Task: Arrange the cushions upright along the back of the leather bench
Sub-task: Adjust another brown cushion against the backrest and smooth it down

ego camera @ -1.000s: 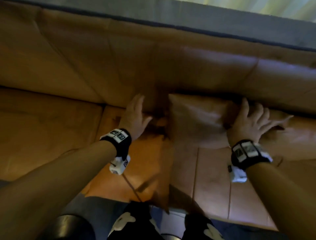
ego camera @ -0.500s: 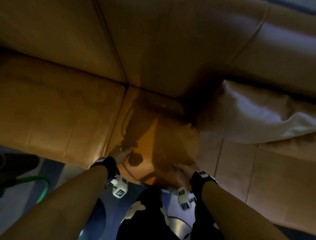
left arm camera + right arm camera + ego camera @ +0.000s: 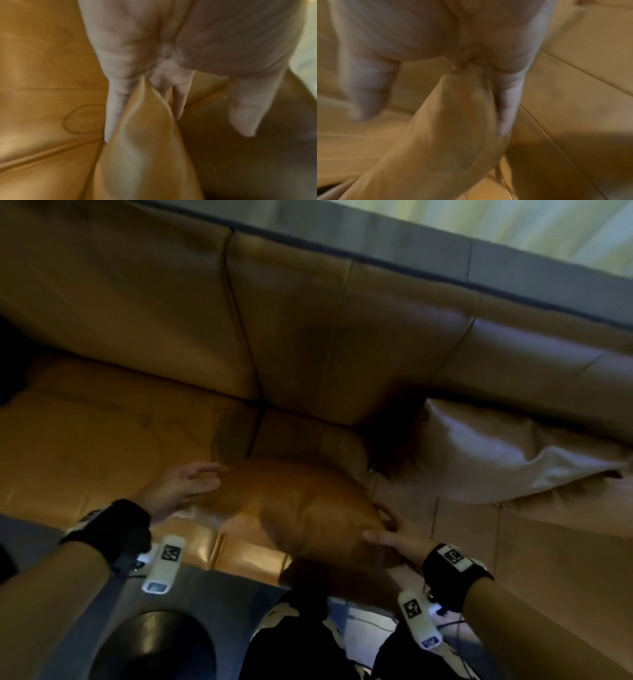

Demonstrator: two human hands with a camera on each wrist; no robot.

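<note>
Fingers [image 3: 202, 474] of the left hand [image 3: 181, 491] are held nearly straight and laid along the left end of the plump tan leather cushion [image 3: 294, 508], with a corner of it caught between them in the left wrist view. At the opposite end, the right hand [image 3: 394, 537] is cupped round the cushion's right corner, thumb on the near face; in the right wrist view a gathered corner is seen pinched between thumb and fingers.

The tan cushion is held between both hands, just above the front edge of the tan leather bench seat [image 3: 102, 446]. Its long axis is run left to right, roughly parallel to the leather backrest [image 3: 291, 337], which lies beyond it, away from the person. Both hands are set about equally near; neither is favoured.

A pale beige fabric cushion [image 3: 496, 453] is propped against the backrest to the right of the tan cushion, slumped rather than fully upright. Free backrest is left beside it, directly behind the held cushion, so a push forward and a tilt onto its lower edge is probably called for. Grey ledge [image 3: 411, 251] is seen behind the backrest.
</note>
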